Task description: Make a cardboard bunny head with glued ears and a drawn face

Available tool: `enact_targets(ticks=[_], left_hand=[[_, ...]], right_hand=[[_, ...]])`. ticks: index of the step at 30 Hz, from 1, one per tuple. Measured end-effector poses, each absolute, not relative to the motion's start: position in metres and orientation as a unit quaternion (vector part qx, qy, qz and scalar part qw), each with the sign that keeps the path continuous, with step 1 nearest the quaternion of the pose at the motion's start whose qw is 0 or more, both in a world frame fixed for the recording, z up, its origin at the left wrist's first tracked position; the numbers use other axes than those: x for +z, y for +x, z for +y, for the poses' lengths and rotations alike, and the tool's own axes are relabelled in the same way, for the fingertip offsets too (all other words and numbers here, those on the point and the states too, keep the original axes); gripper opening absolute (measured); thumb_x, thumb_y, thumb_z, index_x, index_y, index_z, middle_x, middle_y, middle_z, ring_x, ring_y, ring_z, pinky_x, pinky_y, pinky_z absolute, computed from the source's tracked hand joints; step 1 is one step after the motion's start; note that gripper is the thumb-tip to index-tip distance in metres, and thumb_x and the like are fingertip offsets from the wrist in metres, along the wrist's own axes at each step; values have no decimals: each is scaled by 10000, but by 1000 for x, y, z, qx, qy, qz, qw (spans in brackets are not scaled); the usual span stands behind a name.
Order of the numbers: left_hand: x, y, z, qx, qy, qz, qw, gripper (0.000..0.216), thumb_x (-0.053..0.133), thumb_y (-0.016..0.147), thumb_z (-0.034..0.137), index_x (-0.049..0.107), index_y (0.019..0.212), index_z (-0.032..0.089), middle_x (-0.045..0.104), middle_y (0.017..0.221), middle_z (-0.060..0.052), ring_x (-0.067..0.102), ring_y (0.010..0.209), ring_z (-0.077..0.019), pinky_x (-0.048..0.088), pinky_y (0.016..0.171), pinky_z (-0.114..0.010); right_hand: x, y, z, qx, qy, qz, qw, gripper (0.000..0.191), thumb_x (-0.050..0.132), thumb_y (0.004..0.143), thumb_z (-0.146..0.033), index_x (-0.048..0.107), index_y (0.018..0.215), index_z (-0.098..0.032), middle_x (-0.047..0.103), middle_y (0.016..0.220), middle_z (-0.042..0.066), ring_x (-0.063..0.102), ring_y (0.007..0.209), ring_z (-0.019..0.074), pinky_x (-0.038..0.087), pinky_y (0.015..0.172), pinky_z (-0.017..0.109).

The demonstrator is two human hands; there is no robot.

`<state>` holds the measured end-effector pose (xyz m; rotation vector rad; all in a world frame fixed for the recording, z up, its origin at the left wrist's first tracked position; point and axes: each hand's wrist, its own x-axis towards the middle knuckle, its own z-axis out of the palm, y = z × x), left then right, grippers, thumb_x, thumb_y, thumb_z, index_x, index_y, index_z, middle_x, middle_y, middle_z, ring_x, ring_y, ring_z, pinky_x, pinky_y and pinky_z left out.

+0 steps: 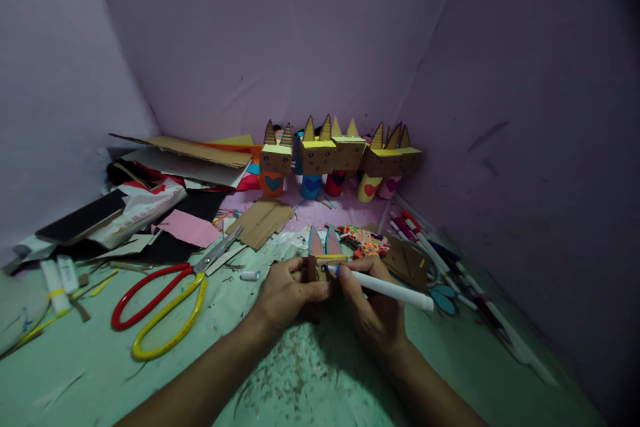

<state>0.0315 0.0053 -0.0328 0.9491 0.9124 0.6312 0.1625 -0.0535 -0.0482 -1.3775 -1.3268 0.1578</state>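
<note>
My left hand [287,293] is closed around a small cardboard box head [320,261] with two pointed ears edged in blue. My right hand [373,307] grips a white marker [395,291] with a blue tip. The tip touches the front of the box head. Both hands rest low over the green table surface [300,380]. A white marker cap [249,275] lies just left of my left hand.
Several finished cardboard animal figures [340,160] on coloured tubes line the back wall. Big scissors [170,300] with red and yellow handles lie at left. Cardboard sheets [200,153], coloured paper, a phone [83,217] and glue sticks [59,283] crowd the left; markers [430,247] lie along the right.
</note>
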Motion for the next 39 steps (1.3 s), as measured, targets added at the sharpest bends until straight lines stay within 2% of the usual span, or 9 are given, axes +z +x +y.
enact_targets(ticks=[12, 20, 26, 31, 39], left_hand=[[-37, 31, 5, 298, 428, 395, 756, 536, 814, 445, 258, 671, 936, 99, 693, 714, -60, 579, 503, -145, 427, 400, -219], [-29, 31, 4, 296, 424, 413, 750, 574, 827, 389, 255, 664, 913, 85, 688, 686, -53, 585, 515, -158, 449, 418, -237], [-29, 31, 3, 296, 427, 403, 754, 624, 846, 387, 295, 646, 936, 74, 679, 678, -48, 573, 513, -152, 450, 413, -240], [-31, 31, 3, 292, 427, 407, 753, 638, 855, 388, 305, 649, 947, 75, 676, 683, -45, 564, 498, -146, 445, 397, -240], [-30, 30, 3, 289, 435, 402, 752, 606, 845, 428, 303, 651, 959, 86, 652, 640, -19, 536, 461, -124, 439, 382, -232]], right_hand=[[-49, 164, -54, 78, -593, -552, 581, 162, 557, 823, -286, 533, 684, -205, 556, 527, -25, 476, 446, 123, 363, 424, 233], [-54, 164, -54, 73, -587, -566, 575, 173, 569, 828, -320, 560, 701, -201, 585, 518, -22, 497, 427, 123, 363, 418, 232], [-52, 164, -55, 73, -582, -579, 566, 166, 569, 833, -325, 567, 725, -198, 604, 531, -16, 519, 442, 129, 390, 433, 235], [-50, 164, -55, 67, -589, -567, 571, 181, 558, 831, -305, 538, 685, -200, 572, 512, -26, 486, 418, 115, 351, 395, 220], [-53, 164, -54, 73, -599, -548, 580, 167, 562, 839, -310, 552, 716, -198, 577, 537, -18, 508, 450, 127, 379, 426, 234]])
